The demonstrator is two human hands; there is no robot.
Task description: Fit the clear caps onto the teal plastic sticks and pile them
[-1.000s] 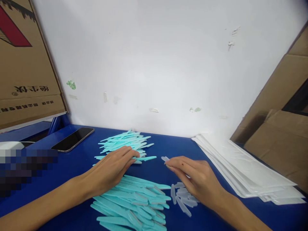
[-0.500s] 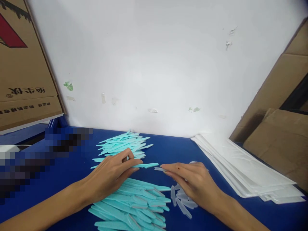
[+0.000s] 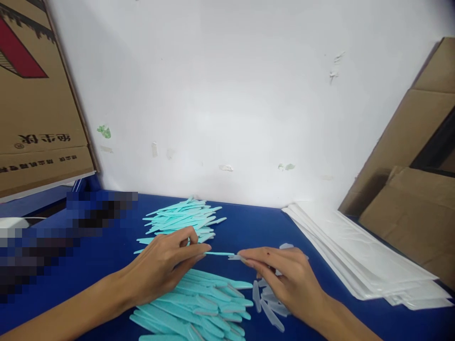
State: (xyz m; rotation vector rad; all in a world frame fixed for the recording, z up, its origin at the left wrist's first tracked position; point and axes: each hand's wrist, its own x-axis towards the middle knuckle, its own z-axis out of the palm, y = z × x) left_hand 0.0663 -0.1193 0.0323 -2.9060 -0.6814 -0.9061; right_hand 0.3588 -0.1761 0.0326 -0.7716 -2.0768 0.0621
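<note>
Between thumb and fingers, my left hand (image 3: 170, 265) pinches a thin turquoise stick (image 3: 221, 253), seen edge-on and pointing right. Opposite it, my right hand (image 3: 284, 270) pinches a small translucent cover (image 3: 233, 257), whose free end meets or overlaps the stick's tip; whether the tip is inside cannot be made out. Below my left hand lies a near pile of turquoise sticks (image 3: 202, 303). A far pile of turquoise sticks (image 3: 185, 215) lies behind it. Loose translucent covers (image 3: 272, 312) are partly hidden under my right hand.
White flat bags (image 3: 362, 255) are stacked on the right of the blue table (image 3: 249, 225). Cardboard boxes stand at the left (image 3: 42, 104) and right (image 3: 412, 203). A white wall (image 3: 227, 94) rises behind the table. A pixelated patch covers the left side.
The turquoise stick has turned from its flat side to its edge, and its tip now meets the translucent cover. The whole view has shifted slightly, with the scene sitting lower.
</note>
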